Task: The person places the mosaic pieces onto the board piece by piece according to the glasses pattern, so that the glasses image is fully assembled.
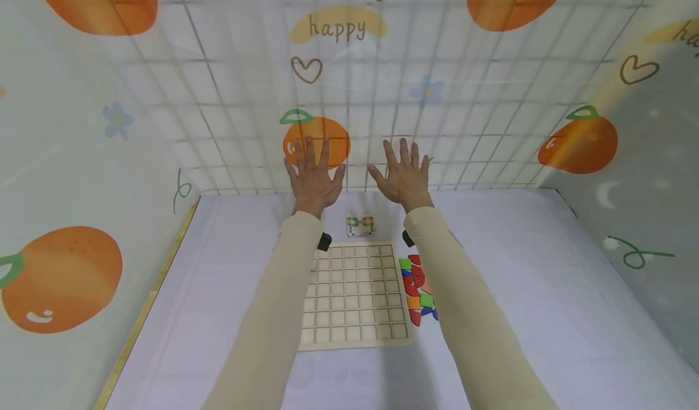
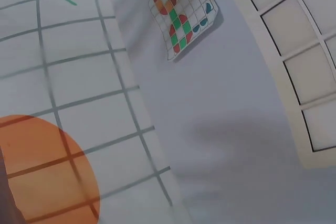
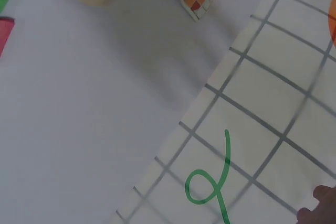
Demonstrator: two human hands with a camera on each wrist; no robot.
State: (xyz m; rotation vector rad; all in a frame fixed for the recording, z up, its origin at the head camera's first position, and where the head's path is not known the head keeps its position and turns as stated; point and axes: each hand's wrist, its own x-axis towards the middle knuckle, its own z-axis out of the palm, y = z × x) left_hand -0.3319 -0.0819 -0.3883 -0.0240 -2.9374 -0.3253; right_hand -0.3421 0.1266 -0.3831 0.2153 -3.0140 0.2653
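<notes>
Both hands are held out over the far side of the table with fingers spread and nothing in them. The left hand (image 1: 314, 182) is left of a small pattern card (image 1: 360, 224), and the right hand (image 1: 405, 176) is to its right. Nearer the body lies a wooden grid board (image 1: 352, 301) with square cells; the left forearm covers its left edge. Several coloured pieces (image 1: 414, 285) in red, green, orange and blue lie beside the board's right edge, partly hidden by the right forearm. Fingertips of the right hand (image 3: 320, 205) show at the right wrist view's lower corner.
A curtain (image 1: 349, 82) printed with oranges and grid lines hangs behind the table and at both sides. The pale table top (image 1: 524, 313) extends left and right of the board. A gold strip (image 1: 147, 307) runs along its left edge.
</notes>
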